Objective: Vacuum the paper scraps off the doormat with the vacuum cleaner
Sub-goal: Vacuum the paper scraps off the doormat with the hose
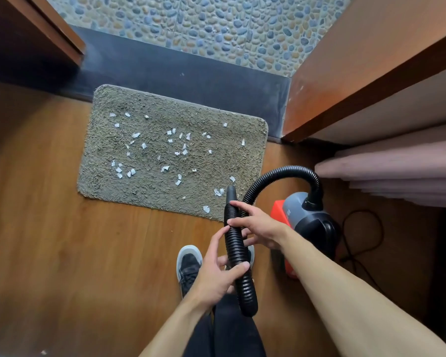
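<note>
Now both hands' fingers gripping black hose (238, 256), left hand (216, 275), right hand (258, 228), scraps (165, 168) on doormat (108, 181)

The right hand (258, 228) and hose (236, 253) hide most of the second shoe (250, 253). The vacuum cleaner (309, 222) body lettering is too small to read. Both forearms are cut off by the bottom edge.
</note>
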